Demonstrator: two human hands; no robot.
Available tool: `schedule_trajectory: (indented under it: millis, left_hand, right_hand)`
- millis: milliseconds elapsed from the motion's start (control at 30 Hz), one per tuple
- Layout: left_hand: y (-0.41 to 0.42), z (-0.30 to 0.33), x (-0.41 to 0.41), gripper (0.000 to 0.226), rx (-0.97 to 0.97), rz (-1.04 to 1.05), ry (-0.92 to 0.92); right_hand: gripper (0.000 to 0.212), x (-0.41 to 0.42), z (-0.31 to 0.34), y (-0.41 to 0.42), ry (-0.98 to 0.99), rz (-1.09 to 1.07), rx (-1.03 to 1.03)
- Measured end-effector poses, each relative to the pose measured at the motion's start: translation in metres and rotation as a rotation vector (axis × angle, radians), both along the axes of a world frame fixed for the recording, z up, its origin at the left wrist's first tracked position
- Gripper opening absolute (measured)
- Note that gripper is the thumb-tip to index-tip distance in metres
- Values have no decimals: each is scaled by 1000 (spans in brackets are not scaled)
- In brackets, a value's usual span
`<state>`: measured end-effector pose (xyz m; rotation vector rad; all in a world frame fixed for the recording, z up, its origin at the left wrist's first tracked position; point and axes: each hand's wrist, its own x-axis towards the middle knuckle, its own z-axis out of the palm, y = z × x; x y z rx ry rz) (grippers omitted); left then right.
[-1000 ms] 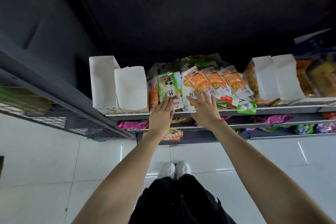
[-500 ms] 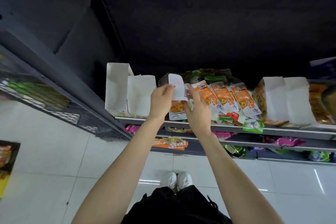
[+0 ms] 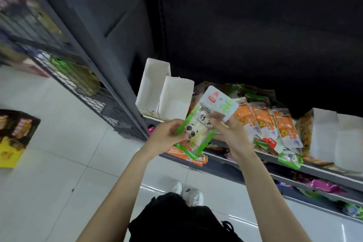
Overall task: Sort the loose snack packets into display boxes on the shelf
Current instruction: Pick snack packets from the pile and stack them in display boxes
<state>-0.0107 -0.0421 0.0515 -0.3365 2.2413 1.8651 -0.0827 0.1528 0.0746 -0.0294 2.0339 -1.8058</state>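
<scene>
Panda packet (image 3: 193, 133): green border, clear pale middle, black-and-white panda face, black characters above it.
Second packet (image 3: 218, 102): white, small red badge, light green lettering.
Orange packets (image 3: 263, 122): orange upper faces, white lower ends, a yellow-green motif at mid-length; three side by side.
Small packet (image 3: 290, 160) at the shelf lip: bright green with a pale centre.
Display boxes, left pair (image 3: 167, 92): plain white card.
Display boxes, right pair (image 3: 334, 135): plain white.
Shelf (image 3: 324, 173): dark grey edge.
Price tag (image 3: 196, 158): orange with white panel.
Lower-shelf packets (image 3: 322, 184): magenta.
Floor (image 3: 59, 163): glossy white tiles, thin dark joints.
Shoes (image 3: 188, 192): white.
Carton (image 3: 13, 137) on floor: yellow and black.
</scene>
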Motion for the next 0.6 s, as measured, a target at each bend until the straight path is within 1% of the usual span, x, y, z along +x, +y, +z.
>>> schedule_trajectory:
  millis: [33,67,100,133,200,233,267,300,367,400,433,500,533,600]
  left_hand:
    - [-5,-4,5,27,6,39,18]
    - [-11,-6,9,27,0,86,39]
    - [-18,-8,12,27,-40,147,65]
    - [-27,-11,13,24,-112,224,112]
    - [-48,-21,12,19,-300,424,195]
    - [-61,-27,10,19,-400,514,209]
    - [-74,-36,6,21,-504,562,201]
    - [-86,-44,3,24,-615,548,180]
    - [-105,-63,-4,32,-784,403,102]
    - [-112,-70,-7,36,-806,344,53]
    - [-118,-77,-10,39,-775,323,10]
    - [-124,-85,-15,40,-616,383,-28]
    - [-125,-86,-18,38,-527,431,-36]
    - [-126,-87,-22,35,-402,497,-37]
  right_hand:
    - [12,-2,0,-6,116,58,165]
    - [12,-5,0,-13,207,105,286]
    - [12,-7,1,-22,249,129,341]
    - [12,-10,2,-32,256,130,340]
    - [12,-14,6,-54,219,68,250]
    - [12,-17,5,-67,237,17,233]
    - [10,-20,5,-79,276,-32,235]
    - [8,-24,5,-93,301,-79,217]
    - [6,-35,-2,-124,314,-152,128]
    - [4,-40,-5,-140,317,-159,114]
    - [10,-46,-11,-154,343,-157,136]
    - [23,-54,-22,-178,459,-106,290]
    - [24,-54,-26,-187,530,-80,360]
    - [15,-50,-31,-201,689,-3,394]
